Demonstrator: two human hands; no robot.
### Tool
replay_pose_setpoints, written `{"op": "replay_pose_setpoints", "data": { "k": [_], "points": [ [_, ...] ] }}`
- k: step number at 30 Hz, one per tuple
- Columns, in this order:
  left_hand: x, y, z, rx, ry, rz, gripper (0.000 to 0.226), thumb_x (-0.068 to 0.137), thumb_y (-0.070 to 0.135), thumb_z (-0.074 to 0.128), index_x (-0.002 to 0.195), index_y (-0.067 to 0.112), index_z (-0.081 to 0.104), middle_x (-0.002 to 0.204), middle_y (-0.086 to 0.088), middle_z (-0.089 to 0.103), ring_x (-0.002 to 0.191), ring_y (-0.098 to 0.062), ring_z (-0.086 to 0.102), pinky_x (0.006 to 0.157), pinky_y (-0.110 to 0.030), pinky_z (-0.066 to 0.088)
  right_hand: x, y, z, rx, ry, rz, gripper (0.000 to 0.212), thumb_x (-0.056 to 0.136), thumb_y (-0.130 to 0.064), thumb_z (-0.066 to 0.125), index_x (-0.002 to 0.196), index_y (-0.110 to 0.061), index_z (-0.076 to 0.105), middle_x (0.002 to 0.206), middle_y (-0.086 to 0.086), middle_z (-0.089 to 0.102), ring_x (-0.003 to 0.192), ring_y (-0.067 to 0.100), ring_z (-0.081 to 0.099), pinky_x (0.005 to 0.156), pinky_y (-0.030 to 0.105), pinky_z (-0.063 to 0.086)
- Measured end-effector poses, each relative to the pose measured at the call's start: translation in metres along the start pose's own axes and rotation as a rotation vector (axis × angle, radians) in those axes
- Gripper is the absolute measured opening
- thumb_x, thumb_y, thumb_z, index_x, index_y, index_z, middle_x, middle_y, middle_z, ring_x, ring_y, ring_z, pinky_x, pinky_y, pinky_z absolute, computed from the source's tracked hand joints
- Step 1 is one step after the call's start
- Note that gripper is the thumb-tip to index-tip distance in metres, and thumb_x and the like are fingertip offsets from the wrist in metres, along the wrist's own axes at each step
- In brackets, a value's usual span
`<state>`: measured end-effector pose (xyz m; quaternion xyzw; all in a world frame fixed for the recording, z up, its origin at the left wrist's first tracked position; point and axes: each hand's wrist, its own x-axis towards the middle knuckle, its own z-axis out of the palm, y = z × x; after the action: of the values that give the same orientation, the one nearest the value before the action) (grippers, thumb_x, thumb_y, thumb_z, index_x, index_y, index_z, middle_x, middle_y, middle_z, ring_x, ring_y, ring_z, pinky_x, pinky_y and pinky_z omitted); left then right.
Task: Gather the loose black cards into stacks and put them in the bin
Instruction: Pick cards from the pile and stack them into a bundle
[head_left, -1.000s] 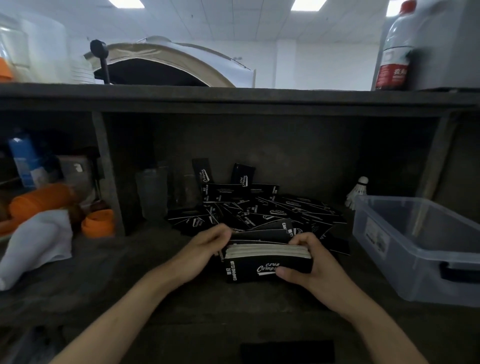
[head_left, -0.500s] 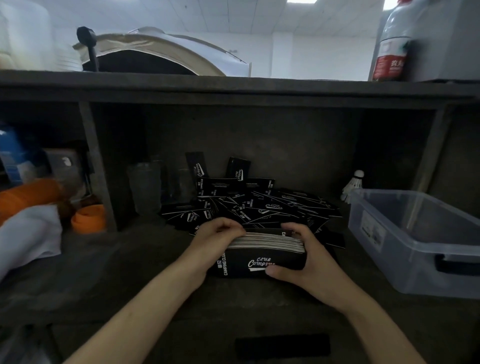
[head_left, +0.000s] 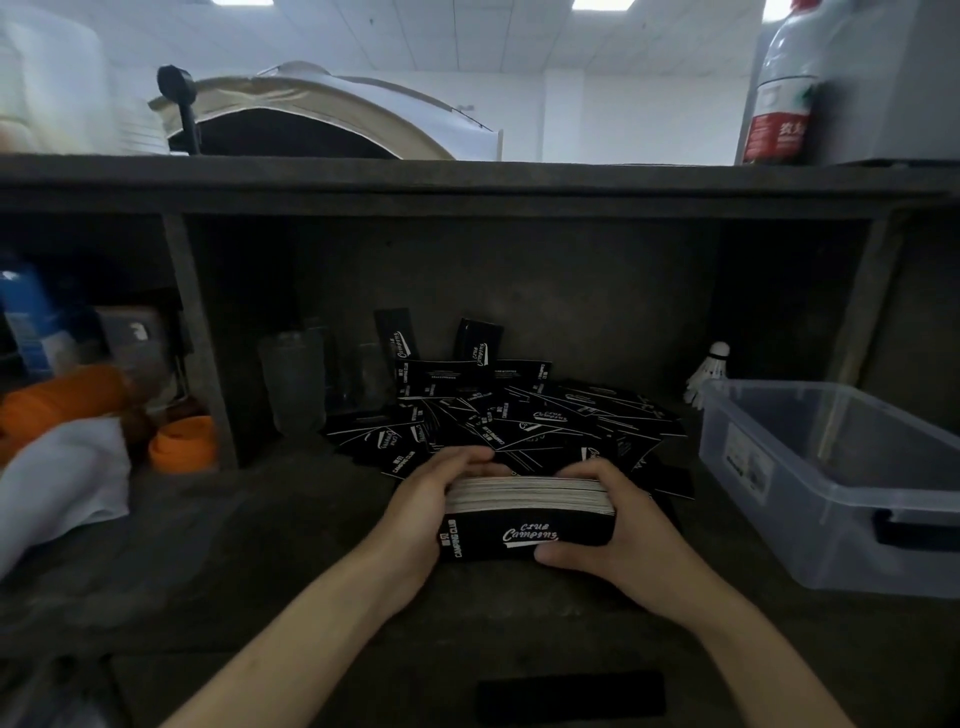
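A thick stack of black cards (head_left: 524, 525) with white "Club Camping" print stands on its long edge on the dark shelf, white card edges showing on top. My left hand (head_left: 423, 506) clasps its left end and my right hand (head_left: 608, 525) its right end, thumb on the front face. Behind the stack lies a loose heap of black cards (head_left: 519, 415), some leaning on the back wall. A clear plastic bin (head_left: 831, 483) stands to the right with no cards showing in it.
A shuttlecock (head_left: 709, 369) sits behind the bin. Clear glasses (head_left: 293, 379) stand left of the heap, beside a wooden divider (head_left: 200, 338). Orange cups (head_left: 182, 444) and a white cloth (head_left: 62, 483) lie at the left. One black card (head_left: 571, 696) lies at the near edge.
Both hands stay clamped on the stack, squaring it; fingers shifted slightly along the top. The camera view moved a little, the stack stays in place.
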<state>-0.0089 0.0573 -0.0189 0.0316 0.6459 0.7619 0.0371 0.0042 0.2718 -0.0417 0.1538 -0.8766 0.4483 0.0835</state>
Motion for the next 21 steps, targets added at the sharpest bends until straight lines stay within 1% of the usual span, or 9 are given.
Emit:
{"op": "replay_pose_setpoints", "data": {
  "k": [2,6,9,10,12,13,15,19,21],
  "points": [
    [-0.003,-0.004,0.003,0.067,0.029,0.048,0.025,0.103,0.024,0.048,0.114,0.017,0.069,0.106,0.0,0.077,0.105,-0.019,0.07,0.087,-0.03,0.053,0.0,0.001,-0.001,0.004,-0.018,-0.003,0.06,0.066,-0.041,0.094,0.114,-0.039,0.057,0.114,-0.016,0.069,0.109,-0.001,0.063,0.1,0.029,0.052],
    [-0.002,0.0,0.002,0.217,-0.024,0.079,0.024,0.104,0.026,0.048,0.112,0.02,0.07,0.106,0.001,0.076,0.107,-0.017,0.068,0.092,-0.029,0.052,-0.001,-0.003,-0.003,0.038,-0.039,-0.017,0.049,0.071,-0.031,0.092,0.109,-0.03,0.061,0.11,-0.015,0.071,0.104,0.0,0.066,0.093,0.024,0.053],
    [0.026,0.011,-0.025,0.68,0.098,0.258,0.029,0.099,0.042,0.055,0.12,0.023,0.062,0.118,0.007,0.067,0.117,-0.011,0.061,0.096,-0.024,0.046,-0.001,-0.003,-0.003,0.068,-0.026,-0.01,0.047,0.07,-0.026,0.092,0.107,-0.026,0.063,0.107,-0.016,0.073,0.102,-0.001,0.068,0.091,0.021,0.051],
    [0.039,0.015,-0.038,0.878,0.15,0.254,0.047,0.094,0.053,0.059,0.129,0.022,0.057,0.129,0.004,0.062,0.124,-0.014,0.056,0.101,-0.028,0.045,-0.001,-0.003,-0.002,0.076,-0.027,-0.008,0.048,0.07,-0.027,0.093,0.108,-0.028,0.063,0.108,-0.017,0.073,0.102,-0.002,0.067,0.092,0.022,0.051],
    [0.058,0.019,-0.06,1.129,0.182,0.036,0.098,0.072,0.085,0.057,0.146,0.023,0.043,0.149,-0.004,0.047,0.138,-0.025,0.045,0.114,-0.041,0.038,-0.001,-0.002,-0.001,0.076,-0.023,-0.008,0.051,0.067,-0.035,0.093,0.109,-0.034,0.063,0.11,-0.016,0.072,0.106,0.0,0.066,0.099,0.029,0.051],
    [0.068,0.017,-0.069,1.157,0.174,-0.066,0.117,0.058,0.098,0.052,0.149,0.026,0.039,0.155,-0.004,0.043,0.142,-0.027,0.04,0.117,-0.044,0.034,-0.001,-0.001,-0.001,0.077,-0.019,-0.005,0.052,0.067,-0.038,0.093,0.108,-0.037,0.063,0.111,-0.016,0.072,0.108,0.001,0.066,0.101,0.032,0.05],
    [0.083,0.01,-0.074,1.103,0.156,-0.126,0.133,0.04,0.108,0.044,0.149,0.031,0.04,0.156,-0.001,0.043,0.144,-0.026,0.039,0.118,-0.046,0.033,-0.001,0.0,-0.001,0.076,-0.018,-0.004,0.053,0.066,-0.041,0.094,0.108,-0.04,0.062,0.113,-0.015,0.071,0.11,0.003,0.065,0.103,0.038,0.05],
    [0.095,0.01,-0.039,1.208,0.141,-0.142,0.122,0.063,0.1,0.038,0.151,0.016,0.04,0.161,-0.014,0.03,0.149,-0.036,0.025,0.121,-0.052,0.021,0.0,-0.002,-0.001,0.078,-0.025,-0.008,0.052,0.067,-0.04,0.094,0.109,-0.041,0.063,0.115,-0.014,0.071,0.111,0.004,0.065,0.104,0.04,0.05],
    [0.103,0.007,-0.023,1.307,0.211,-0.146,0.11,0.074,0.088,0.048,0.149,0.008,0.039,0.158,-0.019,0.03,0.147,-0.039,0.025,0.121,-0.05,0.021,0.0,-0.004,-0.001,0.077,-0.028,-0.005,0.052,0.067,-0.036,0.094,0.109,-0.039,0.063,0.113,-0.015,0.072,0.109,0.002,0.066,0.103,0.037,0.051]
  ]
}}
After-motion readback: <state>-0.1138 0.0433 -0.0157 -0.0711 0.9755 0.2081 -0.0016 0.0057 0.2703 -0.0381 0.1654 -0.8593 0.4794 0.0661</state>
